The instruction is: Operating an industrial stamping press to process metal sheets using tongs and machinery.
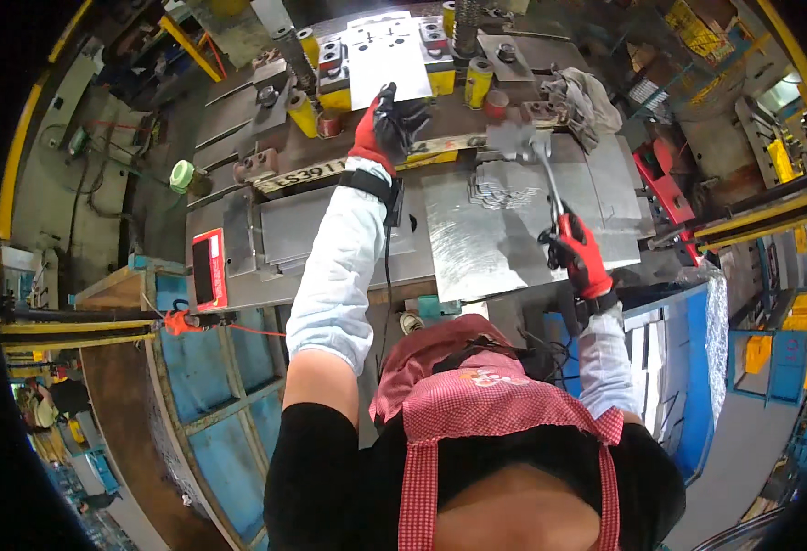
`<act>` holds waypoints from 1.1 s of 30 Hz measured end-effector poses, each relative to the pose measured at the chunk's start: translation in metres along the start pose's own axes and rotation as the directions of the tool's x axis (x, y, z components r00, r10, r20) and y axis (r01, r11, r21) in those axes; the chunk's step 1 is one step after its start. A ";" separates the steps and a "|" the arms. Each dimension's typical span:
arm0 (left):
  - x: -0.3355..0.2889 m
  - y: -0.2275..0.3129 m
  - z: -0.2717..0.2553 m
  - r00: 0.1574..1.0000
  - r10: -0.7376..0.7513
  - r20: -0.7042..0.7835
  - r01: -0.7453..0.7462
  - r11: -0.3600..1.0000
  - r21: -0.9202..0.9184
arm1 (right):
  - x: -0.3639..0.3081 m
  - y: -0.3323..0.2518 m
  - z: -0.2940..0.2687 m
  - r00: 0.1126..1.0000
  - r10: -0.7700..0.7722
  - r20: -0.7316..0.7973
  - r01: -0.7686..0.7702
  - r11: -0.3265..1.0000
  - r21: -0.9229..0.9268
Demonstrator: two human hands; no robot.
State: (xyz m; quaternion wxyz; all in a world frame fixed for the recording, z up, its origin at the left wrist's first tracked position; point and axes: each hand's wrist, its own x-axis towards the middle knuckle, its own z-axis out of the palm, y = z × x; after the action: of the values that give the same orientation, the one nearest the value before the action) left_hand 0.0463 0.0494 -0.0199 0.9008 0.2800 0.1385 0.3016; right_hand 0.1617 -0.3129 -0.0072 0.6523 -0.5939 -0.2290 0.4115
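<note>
Workshop machinery surrounds a metal surface carrying a press die. White punched sheet is positioned over the die; the gloved left hand meets its near edge, fingers partly bent (whether they pinch it cannot be told). Gloved right hand grips a long-handled tool, its head blurred. Container: pale-green cup, left of the die, contents indiscernible. Markings: painted characters along the front bar; printing on the checked apron.
</note>
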 end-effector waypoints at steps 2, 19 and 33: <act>0.013 -0.008 0.009 0.995 0.078 -0.066 -0.080 0.996 -0.029 | -0.004 0.027 -0.019 0.990 0.138 -0.040 -0.136 0.990 0.047; -0.199 0.133 0.051 0.813 -0.133 0.567 -0.560 -0.448 0.697 | -0.033 -0.034 0.028 0.874 -0.250 0.416 0.441 0.766 -0.467; -0.151 0.082 -0.006 0.978 -0.042 0.205 -0.028 0.945 0.326 | 0.000 -0.070 0.081 0.914 0.113 0.389 -0.092 0.993 -0.072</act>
State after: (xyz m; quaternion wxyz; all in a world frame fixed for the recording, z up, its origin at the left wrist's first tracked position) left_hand -0.1119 0.0126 0.0351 0.8525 0.4552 0.0921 0.2400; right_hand 0.1164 -0.2621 0.0759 0.5551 -0.5276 -0.3342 0.5494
